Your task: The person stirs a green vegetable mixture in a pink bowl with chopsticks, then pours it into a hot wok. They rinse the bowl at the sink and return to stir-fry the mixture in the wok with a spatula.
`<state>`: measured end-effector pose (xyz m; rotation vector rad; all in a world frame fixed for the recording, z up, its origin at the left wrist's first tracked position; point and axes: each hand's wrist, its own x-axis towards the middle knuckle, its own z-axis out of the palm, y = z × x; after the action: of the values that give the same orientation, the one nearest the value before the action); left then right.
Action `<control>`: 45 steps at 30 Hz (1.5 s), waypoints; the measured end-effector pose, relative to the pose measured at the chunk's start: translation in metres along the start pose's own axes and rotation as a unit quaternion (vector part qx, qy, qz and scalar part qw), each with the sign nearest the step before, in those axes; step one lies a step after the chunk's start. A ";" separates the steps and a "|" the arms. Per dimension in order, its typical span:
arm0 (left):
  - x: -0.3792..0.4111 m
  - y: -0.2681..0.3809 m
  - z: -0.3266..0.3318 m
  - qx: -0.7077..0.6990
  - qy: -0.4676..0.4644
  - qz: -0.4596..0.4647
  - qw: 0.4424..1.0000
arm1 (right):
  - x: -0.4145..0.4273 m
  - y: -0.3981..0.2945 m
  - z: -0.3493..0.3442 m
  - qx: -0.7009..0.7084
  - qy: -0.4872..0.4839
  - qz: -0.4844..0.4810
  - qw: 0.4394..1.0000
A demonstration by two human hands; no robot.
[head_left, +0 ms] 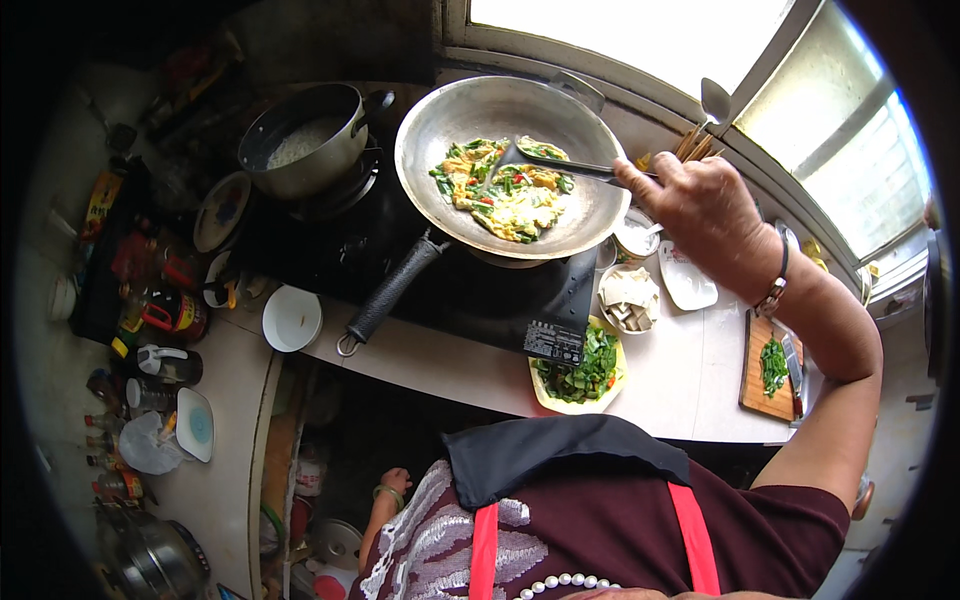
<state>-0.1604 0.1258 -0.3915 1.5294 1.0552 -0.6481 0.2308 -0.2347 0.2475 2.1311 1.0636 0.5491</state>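
Observation:
My right hand (697,210) is closed around the dark handle of a metal spatula (570,165). The spatula's blade rests among the egg mixture (517,199) in the wok, which is yellow with chopped greens and red bits. The metal wok (420,150) sits on the black gas stove (480,300), its black grip handle (394,289) pointing towards me. Down at my side, below the counter edge, hangs my left hand (395,481), small in view and touching no visible kitchen thing; its fingers are not clear.
A pot of white food (304,180) stands left of the wok. Near the stove are a white bowl (292,319), a bowl of pale slices (630,300) and a yellow bowl of greens (581,367). A knife (792,364) lies on the cutting board (757,382) at right. Bottles (180,311) crowd the left.

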 end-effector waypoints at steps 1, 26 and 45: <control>-0.001 0.003 0.001 0.005 -0.001 -0.002 1.000 | 0.000 0.004 -0.005 0.013 -0.057 0.017 0.998; -0.013 -0.018 -0.005 -0.024 -0.002 -0.028 0.999 | 0.000 0.028 0.021 0.000 -0.174 0.044 0.984; -0.042 0.018 -0.016 -0.009 0.003 -0.024 1.000 | -0.014 0.007 0.030 0.098 -0.021 0.057 0.993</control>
<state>-0.1656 0.1293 -0.3434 1.4959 1.1024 -0.6661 0.2453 -0.2607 0.2318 2.3747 1.0128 0.4657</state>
